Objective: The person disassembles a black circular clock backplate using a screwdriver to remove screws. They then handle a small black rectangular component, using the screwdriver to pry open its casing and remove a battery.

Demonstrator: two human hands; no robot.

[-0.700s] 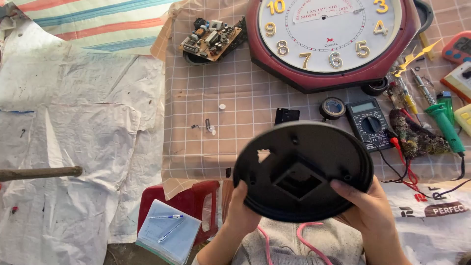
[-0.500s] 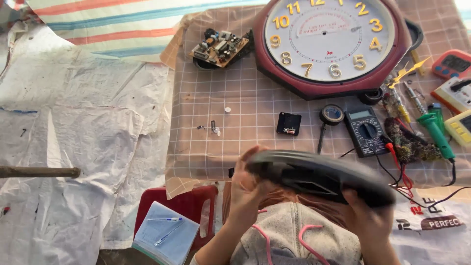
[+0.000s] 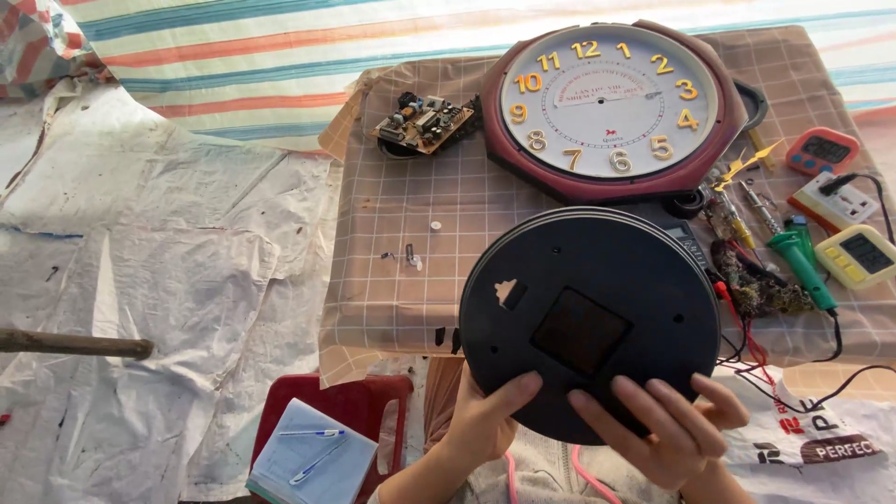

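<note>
While both hands grip, black round clock back (image 3: 590, 322) (square recess) faces camera.

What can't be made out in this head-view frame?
- Front of the round black plastic clock back: faces away.
- Multimeter on the checked cloth: mostly hidden behind that disc.
- Left hand and right hand: wrists cut off by the bottom edge.

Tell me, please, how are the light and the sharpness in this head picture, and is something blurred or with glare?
Head view: soft, even daylight with faint shadows. The black round clock back, held by left hand and right hand, is sharp, without glare. The wall clock face is slightly washed out. Frame edges bend a little, wide-lens distortion.
</note>
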